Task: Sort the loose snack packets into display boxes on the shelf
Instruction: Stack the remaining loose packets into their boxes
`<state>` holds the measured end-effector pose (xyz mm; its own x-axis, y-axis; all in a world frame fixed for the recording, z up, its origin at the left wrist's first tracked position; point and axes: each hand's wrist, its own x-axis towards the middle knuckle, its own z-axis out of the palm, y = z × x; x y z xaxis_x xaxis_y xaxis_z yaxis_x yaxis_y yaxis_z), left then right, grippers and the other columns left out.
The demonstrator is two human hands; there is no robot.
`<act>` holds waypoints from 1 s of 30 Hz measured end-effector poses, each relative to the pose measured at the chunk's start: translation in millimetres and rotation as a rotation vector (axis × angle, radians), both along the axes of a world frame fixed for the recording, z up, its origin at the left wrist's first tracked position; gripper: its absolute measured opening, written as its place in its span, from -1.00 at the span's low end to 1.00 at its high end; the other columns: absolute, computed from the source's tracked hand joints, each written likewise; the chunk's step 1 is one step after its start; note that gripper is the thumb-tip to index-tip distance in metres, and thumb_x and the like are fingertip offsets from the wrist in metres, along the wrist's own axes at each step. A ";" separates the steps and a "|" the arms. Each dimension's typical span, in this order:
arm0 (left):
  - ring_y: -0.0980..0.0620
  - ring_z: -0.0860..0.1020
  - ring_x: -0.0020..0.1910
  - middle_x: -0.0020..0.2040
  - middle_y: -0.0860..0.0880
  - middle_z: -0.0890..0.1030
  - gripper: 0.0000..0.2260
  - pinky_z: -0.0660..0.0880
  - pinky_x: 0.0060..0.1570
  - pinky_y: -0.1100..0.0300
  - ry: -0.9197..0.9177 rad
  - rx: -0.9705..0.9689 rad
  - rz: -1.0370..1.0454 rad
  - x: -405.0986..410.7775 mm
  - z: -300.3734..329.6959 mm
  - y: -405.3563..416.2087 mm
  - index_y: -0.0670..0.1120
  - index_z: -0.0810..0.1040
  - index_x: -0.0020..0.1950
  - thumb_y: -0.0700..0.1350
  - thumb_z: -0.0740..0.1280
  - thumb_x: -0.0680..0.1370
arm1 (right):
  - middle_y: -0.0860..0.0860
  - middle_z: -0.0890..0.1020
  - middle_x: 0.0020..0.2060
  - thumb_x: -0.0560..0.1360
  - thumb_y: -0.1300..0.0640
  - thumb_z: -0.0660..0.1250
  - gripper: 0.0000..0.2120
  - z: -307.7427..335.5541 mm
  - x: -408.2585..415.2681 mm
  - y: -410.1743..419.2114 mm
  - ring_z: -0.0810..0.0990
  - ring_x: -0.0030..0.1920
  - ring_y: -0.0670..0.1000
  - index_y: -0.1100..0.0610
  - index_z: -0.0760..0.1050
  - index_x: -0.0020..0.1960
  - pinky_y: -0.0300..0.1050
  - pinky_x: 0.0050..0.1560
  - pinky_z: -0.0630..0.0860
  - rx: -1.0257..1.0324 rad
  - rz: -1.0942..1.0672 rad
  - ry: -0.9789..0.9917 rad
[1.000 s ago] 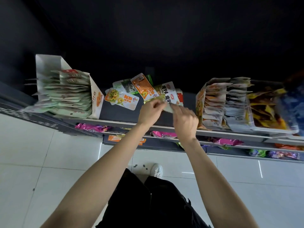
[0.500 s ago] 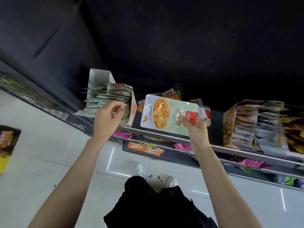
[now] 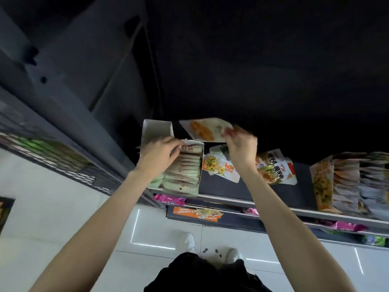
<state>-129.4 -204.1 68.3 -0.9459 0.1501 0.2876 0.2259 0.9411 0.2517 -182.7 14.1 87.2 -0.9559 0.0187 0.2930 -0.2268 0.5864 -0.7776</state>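
My right hand (image 3: 241, 146) pinches a white snack packet with an orange picture (image 3: 205, 129) by its corner and holds it tilted above the back of the left display box (image 3: 156, 131). My left hand (image 3: 159, 157) rests on the row of upright packets (image 3: 183, 171) in that box, fingers curled over their tops near the back. Loose packets (image 3: 221, 169) lie in a pile on the shelf (image 3: 231, 187) between the boxes, partly hidden behind my right wrist.
A second display box (image 3: 322, 182) full of packets stands at the right of the shelf. Lower shelves hold pink and green packets (image 3: 168, 199). A dark perforated shelf panel (image 3: 63, 165) runs to the left. White floor tiles and my shoes lie below.
My right hand has lifted the white packet up and left, from in front of the loose pile to above the left box. My left hand has moved onto the box's packets.
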 end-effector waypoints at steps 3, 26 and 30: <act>0.04 0.62 -0.13 -0.07 0.05 0.66 -0.72 0.56 -0.30 0.17 0.000 0.013 -0.070 3.5 -8.7 -7.8 -0.02 0.65 0.01 -0.02 0.14 0.57 | 0.06 0.70 -0.16 0.52 0.19 0.32 -0.82 0.1 1.5 -14.4 0.65 -0.19 0.14 0.09 0.64 0.07 -0.03 -0.19 0.53 0.426 0.269 0.061; 0.11 0.64 -0.20 -0.08 0.10 0.68 -0.87 0.54 -0.27 0.24 0.070 0.046 -0.179 14.0 -17.1 -18.5 0.03 0.68 -0.01 -0.12 0.45 0.46 | 0.02 0.68 -0.30 0.32 0.42 0.42 -0.57 21.2 -4.2 -55.2 0.63 -0.37 0.14 -0.01 0.63 0.06 -0.21 -0.43 0.38 0.818 0.351 0.253; 0.14 0.64 -0.23 -0.10 0.11 0.68 -0.87 0.51 -0.27 0.27 0.091 0.025 -0.178 14.1 -19.6 -16.9 0.04 0.68 -0.01 -0.11 0.46 0.45 | -0.03 0.62 -0.12 0.49 0.38 0.20 -0.63 33.5 4.7 -66.8 0.62 -0.17 0.09 0.03 0.51 0.17 -0.15 -0.32 0.29 1.084 0.468 0.135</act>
